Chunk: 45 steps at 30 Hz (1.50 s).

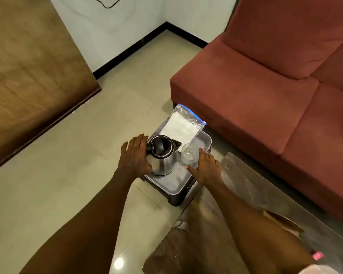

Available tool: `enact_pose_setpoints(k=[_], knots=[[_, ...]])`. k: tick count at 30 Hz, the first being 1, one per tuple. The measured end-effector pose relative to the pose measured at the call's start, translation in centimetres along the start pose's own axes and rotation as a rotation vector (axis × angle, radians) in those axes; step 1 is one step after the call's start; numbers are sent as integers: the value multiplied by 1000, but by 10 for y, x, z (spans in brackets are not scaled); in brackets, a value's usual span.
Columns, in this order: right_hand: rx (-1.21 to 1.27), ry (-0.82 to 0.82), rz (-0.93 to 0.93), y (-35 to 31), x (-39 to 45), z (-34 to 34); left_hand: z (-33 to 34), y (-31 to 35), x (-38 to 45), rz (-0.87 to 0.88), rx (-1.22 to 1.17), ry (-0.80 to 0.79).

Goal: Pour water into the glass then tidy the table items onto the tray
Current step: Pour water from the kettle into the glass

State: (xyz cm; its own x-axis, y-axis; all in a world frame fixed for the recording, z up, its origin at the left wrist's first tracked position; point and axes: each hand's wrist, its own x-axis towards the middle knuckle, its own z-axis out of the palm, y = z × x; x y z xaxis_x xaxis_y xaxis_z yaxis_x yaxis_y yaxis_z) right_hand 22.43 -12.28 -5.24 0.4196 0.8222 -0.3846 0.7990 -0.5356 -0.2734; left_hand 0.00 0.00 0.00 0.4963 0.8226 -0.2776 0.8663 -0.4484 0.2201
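A steel kettle (pixel 163 155) with a black lid stands on a grey plastic tray (pixel 174 184). Right of it on the tray is a clear drinking glass (pixel 190 154); I cannot tell whether it holds water. A zip bag of white powder (pixel 183 128) lies across the tray's far end. My left hand (pixel 135 155) rests flat against the kettle's left side, over its handle, fingers spread. My right hand (pixel 206 168) lies at the tray's right edge with fingers extended, its fingertips touching or nearly touching the glass.
The tray sits on a small dark stool (pixel 176 198) on the tiled floor. A glass-topped table (pixel 255 194) is close on the right, a red sofa (pixel 255 86) behind it. A wooden surface (pixel 28 76) fills the left.
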Motion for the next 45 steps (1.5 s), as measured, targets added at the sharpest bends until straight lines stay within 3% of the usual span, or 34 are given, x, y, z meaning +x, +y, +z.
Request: enact_pose_setpoints(k=[10,18,25,31,35,45], knots=[[1,8,35,-1,70,40,35,-5,44,-170,-47,17],[238,61,41,12,86,55,41,-16,58,-251,-154,7],[586,164,73,18,68,51,45,-24,55,-160,-216,38],[590,135,40,24,44,23,46,-6,28,-112,-324,115],[615,142,26,24,17,-8,25,13,11,-63,-315,110],[825,451,151,31,-120,-126,-118,109,-43,149,-136,176]])
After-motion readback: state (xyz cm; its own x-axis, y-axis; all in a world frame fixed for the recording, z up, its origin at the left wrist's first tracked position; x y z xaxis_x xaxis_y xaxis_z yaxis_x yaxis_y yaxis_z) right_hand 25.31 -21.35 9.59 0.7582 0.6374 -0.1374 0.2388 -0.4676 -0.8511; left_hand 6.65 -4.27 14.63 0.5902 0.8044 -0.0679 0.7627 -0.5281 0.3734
